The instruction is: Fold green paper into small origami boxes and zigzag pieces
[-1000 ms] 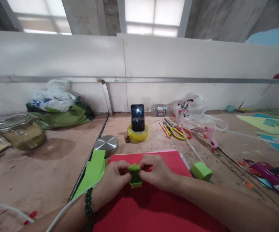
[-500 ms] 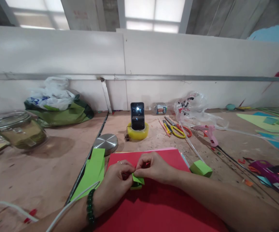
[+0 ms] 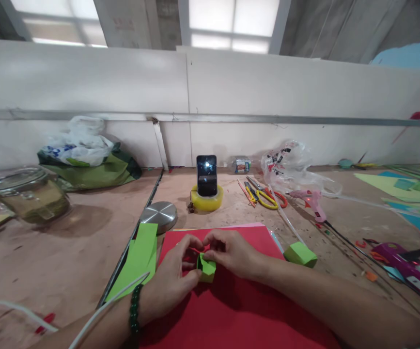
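Observation:
A small folded green paper box (image 3: pixel 207 271) is held between my two hands above a red paper sheet (image 3: pixel 253 310). My left hand (image 3: pixel 178 264), with a green bead bracelet at the wrist, curves around the box's left side, thumb against its lower edge. From the right, my right hand (image 3: pixel 229 252) pinches the top edge of the box between thumb and fingers. A dark opening shows on the box's left side. Another green paper box (image 3: pixel 300 254) rests just right of the red sheet. Green paper strips (image 3: pixel 137 257) lie to the left.
A phone (image 3: pixel 207 175) stands in a yellow tape roll (image 3: pixel 207 199), with a round metal lid (image 3: pixel 159 216) nearby. Scissors (image 3: pixel 266 198), a pink glue gun (image 3: pixel 313 202) and a purple power strip (image 3: pixel 409 269) lie to the right. A glass jar (image 3: pixel 28 196) stands left.
My left fingers have spread and the left thumb has shifted down along the box. The paper flap between my hands has turned, so more of the box's green side shows.

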Motion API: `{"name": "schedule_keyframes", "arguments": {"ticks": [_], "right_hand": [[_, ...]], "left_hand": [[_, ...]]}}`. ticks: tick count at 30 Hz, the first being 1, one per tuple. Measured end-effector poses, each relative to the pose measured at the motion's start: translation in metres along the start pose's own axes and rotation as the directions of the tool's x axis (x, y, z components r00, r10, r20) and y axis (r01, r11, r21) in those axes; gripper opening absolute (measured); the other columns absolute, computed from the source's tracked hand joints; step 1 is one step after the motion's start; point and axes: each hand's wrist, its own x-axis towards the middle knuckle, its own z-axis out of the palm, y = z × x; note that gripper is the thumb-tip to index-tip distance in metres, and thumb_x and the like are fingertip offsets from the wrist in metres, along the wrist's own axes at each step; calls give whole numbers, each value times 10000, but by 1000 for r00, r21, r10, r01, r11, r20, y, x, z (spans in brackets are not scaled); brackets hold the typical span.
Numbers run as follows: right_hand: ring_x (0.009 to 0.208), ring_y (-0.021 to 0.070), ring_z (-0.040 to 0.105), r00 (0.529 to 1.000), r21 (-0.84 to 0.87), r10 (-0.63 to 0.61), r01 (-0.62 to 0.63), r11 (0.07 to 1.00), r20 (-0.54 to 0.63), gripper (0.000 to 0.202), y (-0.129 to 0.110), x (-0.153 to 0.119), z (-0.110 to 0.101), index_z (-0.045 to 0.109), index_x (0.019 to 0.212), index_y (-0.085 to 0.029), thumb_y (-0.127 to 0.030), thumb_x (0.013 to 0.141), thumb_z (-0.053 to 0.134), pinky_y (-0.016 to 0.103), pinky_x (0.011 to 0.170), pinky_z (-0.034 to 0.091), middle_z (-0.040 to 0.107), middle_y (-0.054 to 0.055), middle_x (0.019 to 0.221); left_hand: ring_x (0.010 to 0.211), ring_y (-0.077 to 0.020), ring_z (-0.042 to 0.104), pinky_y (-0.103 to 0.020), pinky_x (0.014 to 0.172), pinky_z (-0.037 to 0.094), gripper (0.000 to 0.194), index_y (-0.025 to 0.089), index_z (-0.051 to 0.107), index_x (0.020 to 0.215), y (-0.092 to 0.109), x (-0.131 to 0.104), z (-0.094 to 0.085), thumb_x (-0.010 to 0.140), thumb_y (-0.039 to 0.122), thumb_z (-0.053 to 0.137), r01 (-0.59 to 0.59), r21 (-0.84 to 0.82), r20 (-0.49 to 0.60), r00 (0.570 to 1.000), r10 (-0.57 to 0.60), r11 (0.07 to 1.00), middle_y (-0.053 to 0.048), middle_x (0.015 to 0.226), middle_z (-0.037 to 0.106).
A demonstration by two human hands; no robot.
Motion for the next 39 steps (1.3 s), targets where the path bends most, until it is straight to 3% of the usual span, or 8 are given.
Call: {"name": "schedule_keyframes", "arguments": {"ticks": [5, 8, 10, 13, 17, 22, 28, 39], "right_hand": [[621, 117, 513, 935, -141, -319, 298, 944, -158, 183, -8, -7, -1, 638, 1027, -195, -290, 885, 573, 234, 599, 428, 589, -13, 712], [671, 128, 547, 851, -283, -501, 447, 849, -158, 183, -13, -12, -1, 636, 1032, -199, -276, 943, 496, 246, 649, 458, 615, 11, 760], [712, 136, 566, 824, -360, -551, 477, 802, -135, 176, -14, -13, -2, 637, 1018, -190, -238, 947, 483, 250, 673, 473, 632, 30, 796], [760, 145, 591, 845, -424, -526, 443, 790, -97, 186, -11, -12, -3, 651, 1022, -203, -167, 910, 508, 254, 698, 488, 641, 37, 828], [746, 138, 614, 897, -437, -439, 373, 819, -58, 250, -11, -11, -3, 688, 918, -217, -56, 783, 553, 231, 669, 481, 656, 20, 824], [647, 119, 573, 891, -511, -451, 360, 781, -62, 191, -15, -15, -4, 664, 726, -184, -45, 729, 533, 207, 583, 419, 638, 9, 727], [575, 124, 514, 829, -644, -558, 405, 649, -41, 161, -15, -18, -2, 639, 678, -184, -86, 719, 517, 222, 520, 351, 595, 9, 631], [534, 128, 515, 861, -676, -504, 416, 609, 75, 257, -28, -27, -4, 645, 739, -166, -176, 888, 436, 237, 507, 345, 604, 29, 623]], "left_hand": [[1048, -240, 567, -365, 874, 465, 475, 217, 503, 1158, -1, 3, 4, 803, 519, 594, 143, -494, 44, 989, -140, 858, -71, 1121, 580], [1008, -230, 570, -351, 846, 472, 499, 184, 575, 1105, 1, 3, 9, 798, 576, 603, 241, -618, 228, 966, -123, 748, -86, 1084, 613], [935, -204, 576, -329, 795, 484, 456, 182, 610, 1066, 0, 2, 11, 812, 561, 607, 227, -631, 255, 964, -78, 742, -80, 1052, 627], [918, -194, 580, -337, 814, 482, 446, 207, 610, 1118, -7, -1, 11, 850, 561, 560, 153, -578, 230, 973, -20, 801, -71, 1062, 634], [1224, -262, 463, -422, 1015, 388, 564, 236, 505, 1300, -18, -3, 7, 871, 601, 488, 73, -408, 195, 981, 9, 910, -94, 1332, 523], [1241, -297, 468, -434, 1041, 381, 945, 217, 236, 1462, -15, -4, 8, 702, 441, 751, 2, -184, 236, 971, 42, 983, -111, 1370, 502], [1163, -272, 527, -422, 1036, 391, 756, 187, 273, 1435, -13, -6, 11, 777, 267, 638, -85, 108, 126, 990, 71, 990, -118, 1329, 532], [1092, -251, 549, -422, 1015, 400, 734, 176, 237, 1438, -9, -8, 9, 789, 261, 568, -69, 147, 136, 989, 49, 987, -97, 1204, 589]]}}
